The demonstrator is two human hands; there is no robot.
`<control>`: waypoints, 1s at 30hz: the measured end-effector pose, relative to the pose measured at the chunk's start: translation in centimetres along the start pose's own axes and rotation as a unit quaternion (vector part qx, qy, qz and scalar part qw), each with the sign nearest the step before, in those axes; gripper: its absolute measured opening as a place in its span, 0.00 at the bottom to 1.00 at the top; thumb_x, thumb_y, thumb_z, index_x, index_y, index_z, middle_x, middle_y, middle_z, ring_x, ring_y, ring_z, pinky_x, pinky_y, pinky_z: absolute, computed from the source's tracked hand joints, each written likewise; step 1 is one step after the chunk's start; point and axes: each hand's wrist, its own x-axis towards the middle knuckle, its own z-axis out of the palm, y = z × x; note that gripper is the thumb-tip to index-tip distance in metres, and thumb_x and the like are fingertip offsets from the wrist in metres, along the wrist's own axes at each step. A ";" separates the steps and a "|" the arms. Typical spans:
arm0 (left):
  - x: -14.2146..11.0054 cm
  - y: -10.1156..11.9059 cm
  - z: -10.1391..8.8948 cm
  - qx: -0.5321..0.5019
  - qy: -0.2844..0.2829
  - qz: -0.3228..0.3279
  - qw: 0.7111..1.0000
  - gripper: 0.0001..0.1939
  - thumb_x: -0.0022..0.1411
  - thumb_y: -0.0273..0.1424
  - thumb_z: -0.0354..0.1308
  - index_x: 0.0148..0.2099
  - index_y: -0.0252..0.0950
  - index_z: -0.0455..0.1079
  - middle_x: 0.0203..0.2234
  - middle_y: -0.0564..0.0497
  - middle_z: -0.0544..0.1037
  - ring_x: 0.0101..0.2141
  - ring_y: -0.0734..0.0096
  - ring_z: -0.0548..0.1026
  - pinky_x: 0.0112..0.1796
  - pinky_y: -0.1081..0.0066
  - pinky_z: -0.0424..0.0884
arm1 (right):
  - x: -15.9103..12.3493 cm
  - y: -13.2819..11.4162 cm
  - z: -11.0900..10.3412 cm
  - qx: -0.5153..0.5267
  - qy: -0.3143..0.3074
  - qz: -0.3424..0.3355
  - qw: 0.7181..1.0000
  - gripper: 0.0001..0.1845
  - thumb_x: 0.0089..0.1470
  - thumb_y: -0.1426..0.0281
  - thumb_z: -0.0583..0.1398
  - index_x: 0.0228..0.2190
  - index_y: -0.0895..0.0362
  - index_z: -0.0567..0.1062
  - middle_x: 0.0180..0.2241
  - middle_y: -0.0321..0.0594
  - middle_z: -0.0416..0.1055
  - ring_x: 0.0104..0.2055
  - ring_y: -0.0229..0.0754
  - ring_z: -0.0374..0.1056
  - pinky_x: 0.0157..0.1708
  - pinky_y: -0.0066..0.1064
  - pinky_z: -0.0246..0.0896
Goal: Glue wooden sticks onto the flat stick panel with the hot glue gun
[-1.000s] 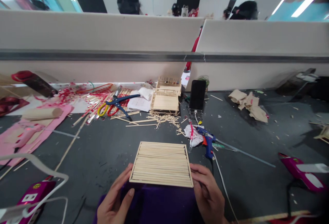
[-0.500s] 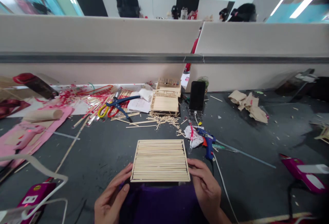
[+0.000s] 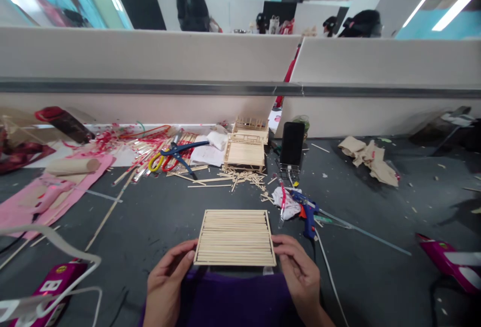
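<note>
A flat rectangular panel of pale wooden sticks (image 3: 236, 238), framed by sticks around its border, is held level in front of me near the table's front edge. My left hand (image 3: 170, 279) grips its left edge near the front corner, thumb and fingers close together. On the opposite side, the fingers of my right hand (image 3: 298, 269) press against the right edge; part of that grip is hidden. Behind the panel stands a small stick-built model (image 3: 245, 151), with loose stick pieces (image 3: 244, 179) scattered before it. A blue glue gun (image 3: 309, 219) lies to the right of the panel.
Pliers (image 3: 180, 154) and wrapped sticks lie back left; a pink glue gun (image 3: 52, 194) rests on pink paper. A phone (image 3: 292, 144) stands at the back. Crumpled brown paper (image 3: 370, 159) is at right. Purple power strips (image 3: 62, 282) and cables flank me. A partition (image 3: 150, 56) closes the back.
My left thumb has come up to the panel's left edge, closing toward the fingers. The panel's far edge sits slightly lower in view. The whole view has shifted a little.
</note>
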 end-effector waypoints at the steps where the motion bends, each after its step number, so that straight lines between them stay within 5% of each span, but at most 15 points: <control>1: 0.0 0.1 0.1 -0.005 -0.002 -0.004 1.000 0.15 0.49 0.38 0.67 0.40 0.38 0.76 0.40 0.49 0.80 0.42 0.65 0.76 0.43 0.74 0.71 | 0.0 0.1 0.0 0.001 0.000 -0.001 1.000 0.11 0.57 0.76 0.54 0.33 0.53 0.76 0.41 0.45 0.74 0.45 0.45 0.70 0.42 0.36 0.67; 12: 0.0 0.4 -0.1 -0.015 -0.020 0.008 1.000 0.15 0.51 0.37 0.66 0.42 0.38 0.76 0.40 0.49 0.79 0.42 0.66 0.75 0.42 0.74 0.70 | 0.6 -0.4 0.0 0.002 0.008 -0.008 1.000 0.10 0.57 0.76 0.55 0.33 0.54 0.75 0.41 0.46 0.73 0.45 0.46 0.70 0.41 0.36 0.68; 21: 0.8 1.5 0.2 0.056 -0.046 0.141 0.987 0.10 0.55 0.35 0.63 0.40 0.39 0.78 0.43 0.48 0.76 0.47 0.64 0.71 0.49 0.72 0.66 | 1.3 -0.7 0.5 -0.005 0.006 -0.011 1.000 0.09 0.57 0.76 0.56 0.37 0.54 0.74 0.43 0.47 0.72 0.47 0.45 0.69 0.44 0.37 0.67; 30: 2.3 3.7 1.1 0.098 -0.060 0.253 0.961 0.08 0.54 0.31 0.63 0.38 0.43 0.79 0.35 0.51 0.76 0.39 0.70 0.72 0.40 0.75 0.67 | 4.0 -1.7 -0.3 -0.055 0.036 -0.010 0.998 0.09 0.57 0.73 0.57 0.36 0.52 0.78 0.37 0.40 0.75 0.40 0.41 0.71 0.41 0.31 0.66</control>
